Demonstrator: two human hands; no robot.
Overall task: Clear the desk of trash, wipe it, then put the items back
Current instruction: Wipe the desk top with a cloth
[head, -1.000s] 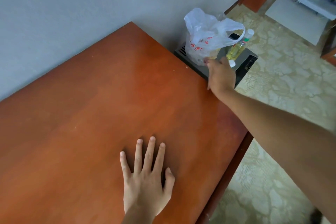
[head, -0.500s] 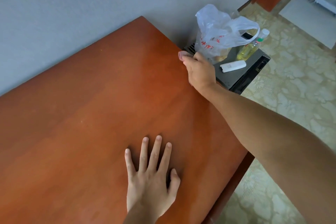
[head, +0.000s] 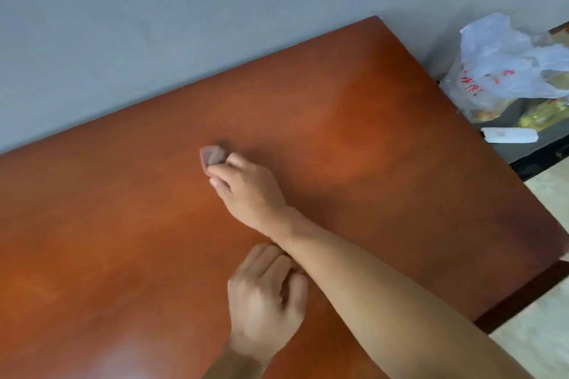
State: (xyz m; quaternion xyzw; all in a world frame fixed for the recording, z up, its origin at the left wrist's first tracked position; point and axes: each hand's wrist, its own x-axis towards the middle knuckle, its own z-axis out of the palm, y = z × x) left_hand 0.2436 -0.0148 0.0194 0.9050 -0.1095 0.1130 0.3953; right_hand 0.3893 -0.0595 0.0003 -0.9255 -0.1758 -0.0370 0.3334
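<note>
A small pinkish-grey wad [head: 212, 155] – blurred, what it is made of cannot be told – is pinched at the fingertips [head: 215, 170] of the right hand [head: 249, 191] and held against the desk [head: 354, 138], out near the middle of the reddish-brown top. The right forearm is stretched across from the right side. Just beneath that forearm the left hand [head: 264, 295] is laid on the wood, its fingers curled under and nothing seen in them – the fingertips are hidden by the arm. Beyond the desk's far right corner a white plastic bag [head: 505, 68] with red print is seen on a dark stand [head: 523, 151], with a white remote [head: 509, 135] lying just in front of it. A grey wall [head: 154, 24] is met by the desk's far edge.
</note>
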